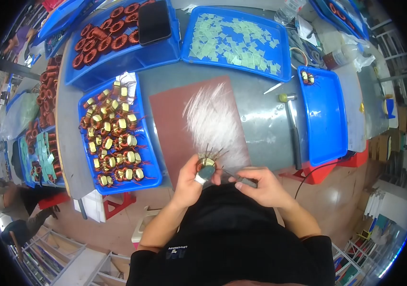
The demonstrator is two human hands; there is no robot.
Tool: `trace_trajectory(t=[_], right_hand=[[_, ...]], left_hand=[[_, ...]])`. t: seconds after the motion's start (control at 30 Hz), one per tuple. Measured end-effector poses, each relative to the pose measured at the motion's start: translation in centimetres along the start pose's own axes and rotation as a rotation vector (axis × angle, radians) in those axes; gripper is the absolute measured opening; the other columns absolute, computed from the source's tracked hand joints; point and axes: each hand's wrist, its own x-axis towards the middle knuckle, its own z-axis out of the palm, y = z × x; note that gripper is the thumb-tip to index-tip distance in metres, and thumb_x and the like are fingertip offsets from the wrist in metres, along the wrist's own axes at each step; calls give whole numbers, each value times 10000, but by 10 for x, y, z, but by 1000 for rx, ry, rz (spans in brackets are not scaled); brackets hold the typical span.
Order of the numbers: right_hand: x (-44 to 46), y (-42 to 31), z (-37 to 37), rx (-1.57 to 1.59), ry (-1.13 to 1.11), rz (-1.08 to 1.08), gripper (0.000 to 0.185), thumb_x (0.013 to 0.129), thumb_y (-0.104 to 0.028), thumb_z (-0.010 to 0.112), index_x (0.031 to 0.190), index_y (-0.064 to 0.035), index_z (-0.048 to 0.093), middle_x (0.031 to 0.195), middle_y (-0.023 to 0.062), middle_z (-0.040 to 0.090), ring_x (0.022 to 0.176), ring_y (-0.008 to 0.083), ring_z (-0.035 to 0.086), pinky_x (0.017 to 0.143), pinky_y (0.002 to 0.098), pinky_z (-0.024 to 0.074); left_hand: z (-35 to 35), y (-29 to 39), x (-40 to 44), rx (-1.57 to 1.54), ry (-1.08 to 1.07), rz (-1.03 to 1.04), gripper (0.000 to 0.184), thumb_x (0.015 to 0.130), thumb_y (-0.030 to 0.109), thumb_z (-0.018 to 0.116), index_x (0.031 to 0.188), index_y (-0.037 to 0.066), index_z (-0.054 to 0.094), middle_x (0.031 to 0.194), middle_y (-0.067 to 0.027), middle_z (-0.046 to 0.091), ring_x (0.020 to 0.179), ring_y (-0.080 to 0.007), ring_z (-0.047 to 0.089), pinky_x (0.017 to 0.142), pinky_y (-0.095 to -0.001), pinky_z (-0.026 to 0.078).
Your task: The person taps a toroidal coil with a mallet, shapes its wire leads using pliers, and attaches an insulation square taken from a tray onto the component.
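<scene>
My left hand (188, 185) is closed around a copper-wound toroidal coil (206, 162), whose wire leads stick up and away from me. A dark green and white covering shows on a finger at the coil. My right hand (264, 187) grips a slim tool with a grey handle (247, 182); its thin tip points left, close to the coil. What kind of tool it is, and whether it touches the coil, I cannot tell. Both hands are at the near edge of a reddish-brown sheet (170, 119) with whitish scratch marks.
On the left, a blue tray (152, 178) holds many coils with pale yellow parts. Behind it, a blue bin (132, 66) carries bare coils and a phone (154, 23). A blue tray (285, 71) of pale green pieces, a hammer-like tool (293, 128) and another blue tray (327, 128) stand right.
</scene>
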Motion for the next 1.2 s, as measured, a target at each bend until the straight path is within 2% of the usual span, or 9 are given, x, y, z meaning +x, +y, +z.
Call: trace_trajectory(t=[0.2,0.27,0.6,0.7,0.8,0.87,0.9,1.03,1.2], right_hand=[[8,14,0,223,-63,23,251,952,-63,655,1183,33,669,1090,51,707,1018,102,606,910,276,480],[8,12,-4,218,-119,80,259,961,-68,652,1196,39,661,1112,49,699,1054,99,590,939,274,465],[8,9,-5,261,-110,67,252,957,-53,639,1190,41,662,1118,50,696,1055,95,583,949,267,456],[6,10,1,171,-29,51,268,950,-53,643,1202,35,660,1145,75,703,1069,103,594,934,265,468],[9,5,8,-21,107,-32,265,875,-46,698,1132,16,678,1044,97,704,958,171,661,833,303,514],[9,1,19,-752,419,-309,275,763,-10,736,1034,-3,684,926,127,647,829,284,654,775,368,526],[12,4,23,-794,474,-388,305,699,-21,757,988,-14,661,900,130,599,794,345,608,726,416,518],[12,1,19,-813,488,-422,323,712,-33,775,1012,-8,657,932,134,610,825,340,614,710,422,515],[15,-2,13,-441,530,-330,435,742,-85,815,1114,-5,605,1028,136,613,942,296,627,851,374,503]], left_hand=[[-8,-3,2,-130,-121,-107,285,998,235,590,1153,-2,555,902,-132,639,707,-189,599,668,-293,482],[-9,-3,2,-212,-177,-153,222,1013,207,572,1084,2,528,956,-134,658,733,-179,604,686,-299,501],[-4,-3,2,-224,-162,-161,209,1018,199,566,1091,6,530,971,-128,653,748,-176,603,697,-292,499],[2,-5,1,-221,-132,-164,198,1023,188,557,1095,5,535,969,-116,650,740,-169,596,696,-290,495],[6,-12,0,-166,-31,-141,196,1029,188,550,1101,6,538,970,-107,648,739,-157,589,697,-287,492],[10,-17,-1,-165,70,-85,203,1035,193,543,1117,7,542,967,-101,648,742,-148,587,694,-288,489],[11,-17,-1,-167,70,-85,203,1035,193,543,1117,7,542,967,-101,648,742,-148,587,694,-288,489],[11,-14,2,-198,41,-25,241,1036,196,544,1186,8,525,1027,-108,644,810,-153,607,739,-290,509],[8,-13,3,-181,-93,-10,293,1023,155,564,1260,7,478,1136,-123,620,909,-180,636,806,-310,532]])
